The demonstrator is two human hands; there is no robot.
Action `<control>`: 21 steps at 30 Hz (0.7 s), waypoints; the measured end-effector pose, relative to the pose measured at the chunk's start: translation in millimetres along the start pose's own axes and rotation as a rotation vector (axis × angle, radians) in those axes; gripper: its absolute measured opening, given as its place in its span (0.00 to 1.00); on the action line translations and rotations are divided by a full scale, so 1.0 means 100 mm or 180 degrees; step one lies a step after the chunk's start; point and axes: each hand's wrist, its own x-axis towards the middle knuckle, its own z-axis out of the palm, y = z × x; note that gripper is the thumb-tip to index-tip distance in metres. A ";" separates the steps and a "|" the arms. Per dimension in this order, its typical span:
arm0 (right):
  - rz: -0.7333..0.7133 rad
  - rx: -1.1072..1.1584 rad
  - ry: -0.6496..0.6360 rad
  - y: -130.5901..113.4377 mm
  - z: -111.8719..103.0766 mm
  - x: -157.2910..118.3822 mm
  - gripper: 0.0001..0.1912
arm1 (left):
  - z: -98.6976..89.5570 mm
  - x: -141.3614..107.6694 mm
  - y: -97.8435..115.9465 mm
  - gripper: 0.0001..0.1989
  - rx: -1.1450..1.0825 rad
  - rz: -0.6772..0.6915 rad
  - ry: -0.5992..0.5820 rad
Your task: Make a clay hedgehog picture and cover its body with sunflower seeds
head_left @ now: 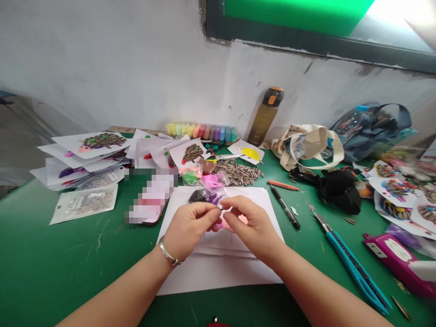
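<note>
From the head I look forward and down across the tabletop (pixel 61 254), hands (pixel 186 229) close below me, toward its far edge and the wall (pixel 136 63) behind.

A bottle (pixel 264 120) with an orange-and-black lid is placed near the wall (pixel 136 63). To its right, a cream tote bag (pixel 314 141) is seen beside a blue bag (pixel 369 136).

Bare forearms (pixel 131 286), slim silver bracelet (pixel 166 253)
</note>
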 end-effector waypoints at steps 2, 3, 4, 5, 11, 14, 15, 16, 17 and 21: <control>-0.0170 -0.0086 -0.0029 0.00 0.01 0.01 0.10 | 0.00 0.01 0.01 0.12 -0.0145 -0.0064 -0.0097; -0.0237 -0.0159 -0.0047 0.00 0.01 0.01 0.10 | 0.00 0.02 0.01 0.12 -0.0195 -0.0082 -0.0134; -0.0288 -0.0235 -0.0064 -0.01 0.01 0.02 0.09 | 0.00 0.02 0.01 0.12 -0.0234 -0.0100 -0.0171; -0.0318 -0.0297 -0.0079 -0.01 0.00 0.02 0.09 | 0.00 0.02 0.00 0.12 -0.0257 -0.0115 -0.0205; -0.0259 -0.0450 0.0067 0.00 -0.02 0.02 0.07 | 0.00 0.03 -0.04 0.10 -0.0202 -0.0048 -0.0135; -0.0215 -0.0534 0.0145 0.02 -0.02 0.02 0.07 | 0.00 0.03 -0.04 0.09 -0.0268 -0.0072 0.0026; -0.0208 -0.0563 0.0155 0.02 -0.02 0.02 0.07 | 0.01 0.03 -0.03 0.09 -0.0277 -0.0080 0.0060; -0.0213 -0.0587 0.0158 0.03 -0.02 0.02 0.07 | 0.01 0.03 -0.03 0.08 -0.0272 -0.0085 0.0083; -0.0228 -0.0608 0.0160 0.03 -0.02 0.03 0.07 | 0.02 0.03 -0.02 0.08 -0.0258 -0.0089 0.0099; -0.0330 -0.0690 0.0098 0.04 -0.01 0.03 0.08 | 0.03 0.02 -0.02 0.07 -0.0204 -0.0146 0.0122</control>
